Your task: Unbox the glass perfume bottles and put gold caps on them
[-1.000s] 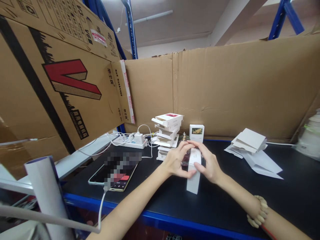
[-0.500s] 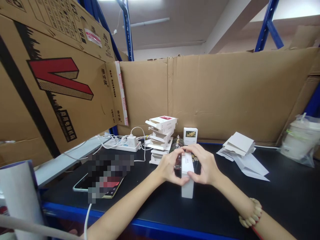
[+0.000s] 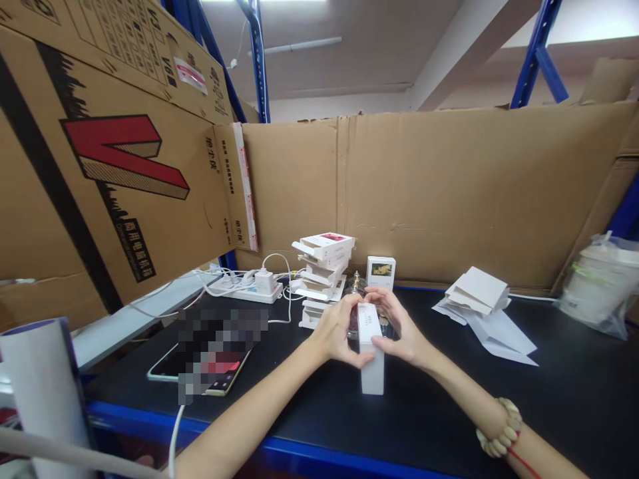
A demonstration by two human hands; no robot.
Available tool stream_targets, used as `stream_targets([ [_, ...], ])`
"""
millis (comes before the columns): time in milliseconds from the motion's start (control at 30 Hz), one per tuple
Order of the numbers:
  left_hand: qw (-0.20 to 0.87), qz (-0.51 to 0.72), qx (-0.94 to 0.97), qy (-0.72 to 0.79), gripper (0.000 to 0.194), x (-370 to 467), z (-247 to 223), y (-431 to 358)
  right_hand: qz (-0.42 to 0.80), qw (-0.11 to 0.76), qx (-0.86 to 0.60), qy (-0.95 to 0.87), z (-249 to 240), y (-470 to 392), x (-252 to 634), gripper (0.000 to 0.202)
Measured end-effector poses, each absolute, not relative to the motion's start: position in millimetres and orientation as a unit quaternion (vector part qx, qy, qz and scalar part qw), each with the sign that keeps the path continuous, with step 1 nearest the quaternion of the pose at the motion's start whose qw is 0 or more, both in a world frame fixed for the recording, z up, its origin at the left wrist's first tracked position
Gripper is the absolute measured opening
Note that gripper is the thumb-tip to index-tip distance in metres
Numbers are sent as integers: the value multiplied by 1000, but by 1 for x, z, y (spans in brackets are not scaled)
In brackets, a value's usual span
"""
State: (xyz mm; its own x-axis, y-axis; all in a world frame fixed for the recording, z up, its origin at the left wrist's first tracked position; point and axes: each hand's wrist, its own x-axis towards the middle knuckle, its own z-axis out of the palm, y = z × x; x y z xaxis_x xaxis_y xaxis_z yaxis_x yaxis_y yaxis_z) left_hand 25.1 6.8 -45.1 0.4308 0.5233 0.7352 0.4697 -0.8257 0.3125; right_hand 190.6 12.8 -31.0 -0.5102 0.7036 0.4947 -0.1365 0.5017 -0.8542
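Note:
A narrow white box (image 3: 372, 371) with small print on its top face stands on the black table surface. Around its left side curls my left hand (image 3: 337, 334), thumb at the front edge and fingertips at the far top end. My right hand (image 3: 405, 332) holds the other side, its thumb pressing near the top front edge. Just behind the box, partly covered by my fingers, is a clear glass item with a metallic top (image 3: 356, 281). A small white box with a gold picture (image 3: 381, 270) stands farther back.
Several open white boxes are stacked (image 3: 324, 251) left of my hands. Folded white card and paper (image 3: 482, 296) lie to the right, near a bagged cup (image 3: 596, 283). A power strip (image 3: 249, 291), cables and a phone (image 3: 224, 379) are on the left. Cardboard (image 3: 424, 193) walls the back.
The box's top has shifted slightly left, and my right fingers have eased a little to the left with it. The whole view has moved slightly.

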Motion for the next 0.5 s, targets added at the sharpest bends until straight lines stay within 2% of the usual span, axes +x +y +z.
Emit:
stream_targets([
  [167, 20, 449, 844, 291, 70, 23, -43, 7, 637, 426, -201, -610, -26, 14, 192, 63],
  [367, 23, 440, 847, 296, 78, 23, -42, 8, 681, 455, -226, -527, -11, 16, 196, 52],
  [500, 20, 434, 847, 307, 65, 25, -40, 5, 721, 481, -230, -442, -9, 18, 197, 44],
])
